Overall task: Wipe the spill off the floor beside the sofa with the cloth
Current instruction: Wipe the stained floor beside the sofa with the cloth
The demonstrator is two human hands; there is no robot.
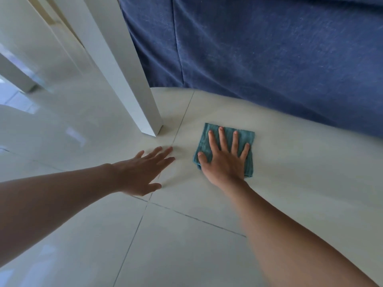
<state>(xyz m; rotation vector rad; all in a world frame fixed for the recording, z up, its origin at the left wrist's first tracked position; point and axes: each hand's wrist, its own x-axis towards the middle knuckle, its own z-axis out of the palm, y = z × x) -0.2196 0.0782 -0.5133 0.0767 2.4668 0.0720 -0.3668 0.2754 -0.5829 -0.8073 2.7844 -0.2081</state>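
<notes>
Head view: the left hand lies flat on the floor, fingers straight. At three o'clock the right hand presses spread fingers on the folded cloth (spill not discernible), the sofa beyond.

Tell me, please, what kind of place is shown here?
Probably a living room at home: a blue fabric sofa stands on a glossy tiled floor, beside a white furniture leg. The right hand presses a teal cloth flat on the tiles.
</notes>
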